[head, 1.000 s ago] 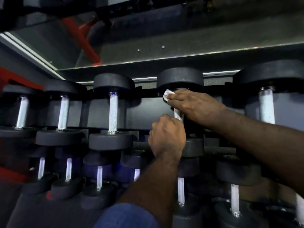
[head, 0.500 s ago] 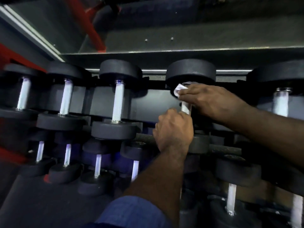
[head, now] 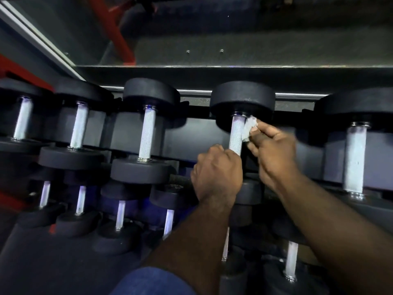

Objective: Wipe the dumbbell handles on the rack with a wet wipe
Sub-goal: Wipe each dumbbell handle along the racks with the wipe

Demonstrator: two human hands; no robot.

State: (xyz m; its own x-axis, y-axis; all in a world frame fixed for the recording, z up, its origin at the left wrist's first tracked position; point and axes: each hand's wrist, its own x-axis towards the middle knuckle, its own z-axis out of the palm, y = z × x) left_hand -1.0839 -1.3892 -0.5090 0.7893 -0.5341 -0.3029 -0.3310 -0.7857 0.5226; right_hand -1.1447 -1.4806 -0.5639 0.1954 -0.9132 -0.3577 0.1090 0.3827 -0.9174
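- Left hand [head: 217, 167] and right hand [head: 274, 150] both bare
- Forearms [head: 191, 237] bare back from each hand
- Blue denim-like cloth [head: 153, 282] well behind the left hand; sleeve or trouser unclear

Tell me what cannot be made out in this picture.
Head view only.
- Lower end of the handle: hidden by the left hand gripping it.
- Wipe in the right hand: blurred; contact with the handle unclear.
- Lower dumbbells: dark, partly behind both forearms.
- Rightmost dumbbell: head cut by the edge.
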